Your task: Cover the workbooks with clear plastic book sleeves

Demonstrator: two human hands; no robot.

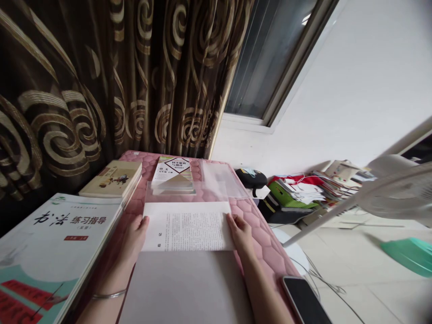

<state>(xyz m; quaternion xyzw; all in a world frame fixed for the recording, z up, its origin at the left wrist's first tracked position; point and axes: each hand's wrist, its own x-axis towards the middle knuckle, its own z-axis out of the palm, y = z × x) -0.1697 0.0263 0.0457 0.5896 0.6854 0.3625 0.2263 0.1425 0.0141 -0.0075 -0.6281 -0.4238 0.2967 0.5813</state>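
A book with a printed page [197, 231] lies sideways in front of me, its lower part a plain grey sheet [184, 288]. My left hand [135, 235] pinches the page's left edge, thumb on top. On the opposite edge, my right hand [241, 233] grips in the same way. Past the page's far edge sticks out a clear plastic sheet [216, 190], which looks like a book cover. Beyond it lies a workbook [173, 170], partly under the plastic. Another clear plastic cover [222, 177] rests to its right.
Stacked books, topped by a calligraphy workbook [70, 225] and a tan book [113, 179], stand at left on the pink quilted tabletop [270, 249]. A phone [305, 299] lies at the right edge. Beyond are a white fan [401, 189], piled papers [300, 191] and a curtain [135, 81].
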